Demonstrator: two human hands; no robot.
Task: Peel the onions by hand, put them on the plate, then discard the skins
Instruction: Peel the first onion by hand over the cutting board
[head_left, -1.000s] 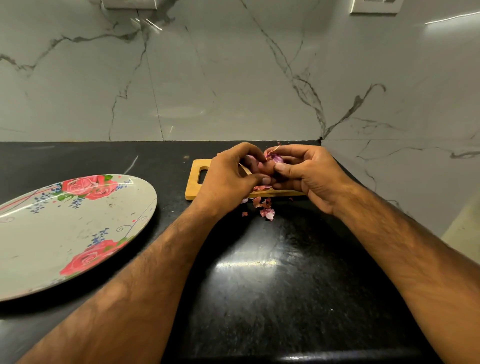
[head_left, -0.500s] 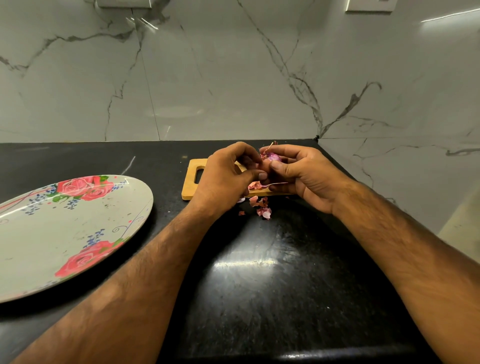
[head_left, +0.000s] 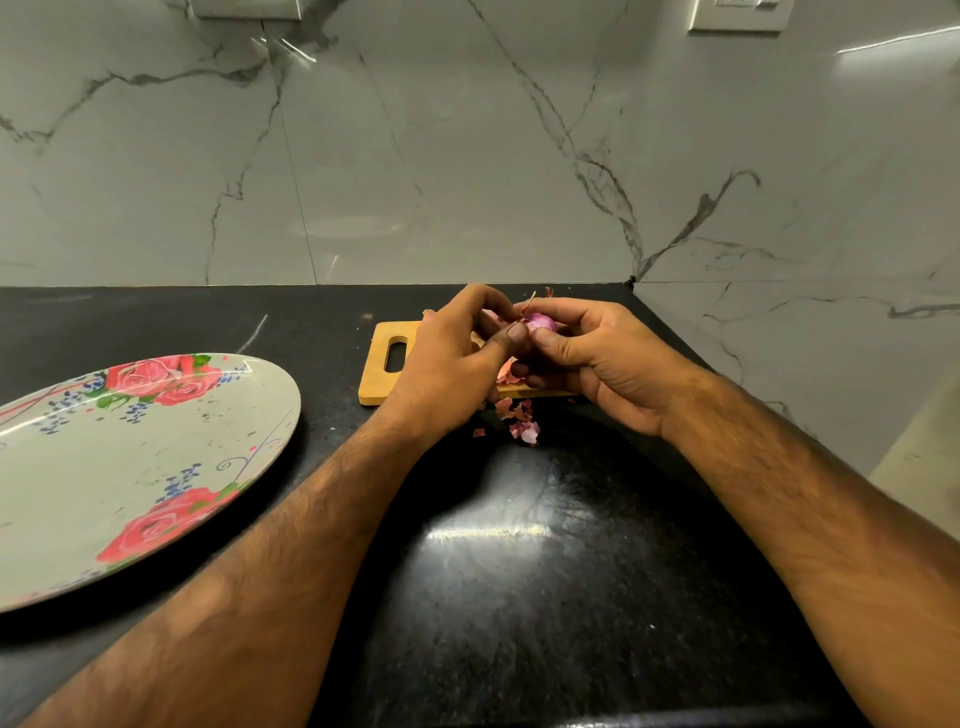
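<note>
Onion (head_left: 540, 323), small and purple-pink, pinched between both hands just above the far part of a wooden cutting board (head_left: 382, 387), a thin dry stalk poking up from its top. Left hand (head_left: 452, 364) curled round it from the left, thumb tip pressed against the near side, the other fingers (head_left: 485, 301) arched close together over the top. Right hand (head_left: 608, 358) cupped round it from the right, thumb laid along the near side just beside the left thumb, remaining fingers folded under and behind the bulb and mostly hidden. Forearms reaching in from the two bottom corners and converging at the board, backs of both hands turned toward the camera. Loose skins (head_left: 519, 421), pink and reddish scraps, scattered on the black stone counter (head_left: 519, 597) just in front of the board's near edge, with one larger piece on the board beneath the hands. Board's handle slot showing at its left end, the right end covered by the hands. Oval plate (head_left: 104, 483) with a red rose print lying well apart to the left on the same counter. Grey-veined marble wall (head_left: 415, 156) rising behind.
</note>
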